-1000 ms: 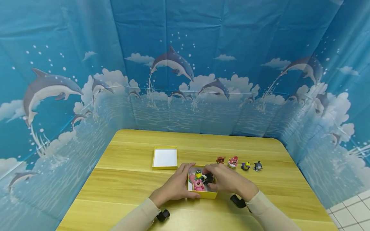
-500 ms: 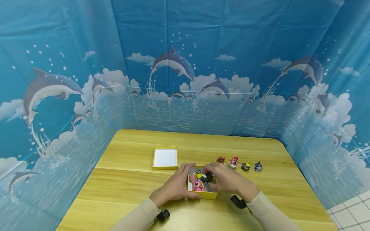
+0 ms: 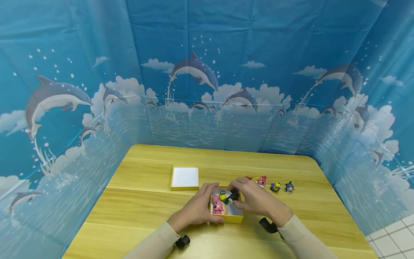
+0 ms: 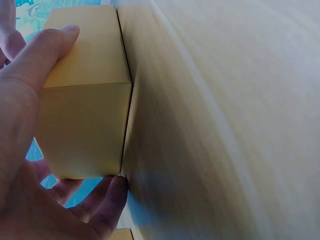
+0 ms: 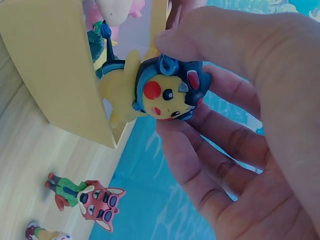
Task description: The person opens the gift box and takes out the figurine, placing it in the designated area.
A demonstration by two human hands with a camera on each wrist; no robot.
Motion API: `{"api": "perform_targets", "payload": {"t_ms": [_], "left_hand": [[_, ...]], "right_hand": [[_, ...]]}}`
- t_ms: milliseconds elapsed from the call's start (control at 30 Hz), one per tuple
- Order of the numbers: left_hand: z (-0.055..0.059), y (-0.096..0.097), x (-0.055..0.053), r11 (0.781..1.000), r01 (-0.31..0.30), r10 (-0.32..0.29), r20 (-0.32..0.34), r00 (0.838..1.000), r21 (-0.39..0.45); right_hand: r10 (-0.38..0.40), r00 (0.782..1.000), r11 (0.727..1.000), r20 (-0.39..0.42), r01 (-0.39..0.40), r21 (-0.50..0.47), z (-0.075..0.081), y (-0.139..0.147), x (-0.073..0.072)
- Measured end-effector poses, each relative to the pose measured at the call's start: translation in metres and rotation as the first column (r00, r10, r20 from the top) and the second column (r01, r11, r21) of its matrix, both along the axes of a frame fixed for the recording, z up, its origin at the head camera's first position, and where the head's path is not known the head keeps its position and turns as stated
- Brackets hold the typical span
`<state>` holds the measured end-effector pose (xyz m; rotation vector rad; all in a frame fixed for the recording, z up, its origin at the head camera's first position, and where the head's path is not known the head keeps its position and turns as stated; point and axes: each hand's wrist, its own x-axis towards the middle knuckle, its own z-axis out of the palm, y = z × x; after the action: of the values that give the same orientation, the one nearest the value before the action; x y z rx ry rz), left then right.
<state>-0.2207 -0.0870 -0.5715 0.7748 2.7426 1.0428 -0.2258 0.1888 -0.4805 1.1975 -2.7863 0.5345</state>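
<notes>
My left hand [image 3: 197, 207] grips a small yellow box [image 3: 233, 218] from its left side. In the left wrist view the thumb lies on one wall of the box and the fingers reach round another. At the box's right side, my right hand [image 3: 258, 199] pinches a Pikachu figurine [image 5: 155, 92] in a dark blue hood by its head, between thumb and fingers. Its lower body is at the box's opening. Inside the box lie a pink bear figurine [image 3: 218, 207] and a yellow figurine with big eyes [image 3: 223, 196]. Another pink thing behind them is partly hidden.
A yellow-rimmed box lid [image 3: 184, 178] with a white inside lies back left. Behind the right hand stands a fox figurine [image 5: 95, 202]. To its right are a pink figurine [image 3: 262, 181], a yellow-purple figurine [image 3: 275, 186] and a grey figurine [image 3: 289, 187].
My right hand has risen slightly with the Pikachu figurine, now covering most of the fox in the head view. The pink bear has shifted left and tilted. My left hand stays put.
</notes>
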Motion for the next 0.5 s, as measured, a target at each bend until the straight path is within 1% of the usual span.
{"api": "perform_targets", "payload": {"t_ms": [100, 333, 500], "left_hand": [[-0.0005, 0.0002, -0.0001, 1.0, -0.002, 0.002, -0.001, 1.0, -0.004], [0.0001, 0.0003, -0.0003, 1.0, -0.002, 0.002, -0.005, 1.0, -0.002], [0.0002, 0.0001, -0.0004, 1.0, -0.002, 0.002, -0.006, 1.0, -0.003]], "right_hand": [[-0.007, 1.0, 1.0, -0.006, 0.007, -0.011, 0.0014, 0.0011, 0.0002], [-0.01, 0.998, 0.999, -0.058, 0.008, -0.045, 0.0034, 0.0037, -0.0008], [-0.017, 0.997, 0.999, -0.075, 0.013, -0.052, 0.0044, 0.0047, -0.0001]]}}
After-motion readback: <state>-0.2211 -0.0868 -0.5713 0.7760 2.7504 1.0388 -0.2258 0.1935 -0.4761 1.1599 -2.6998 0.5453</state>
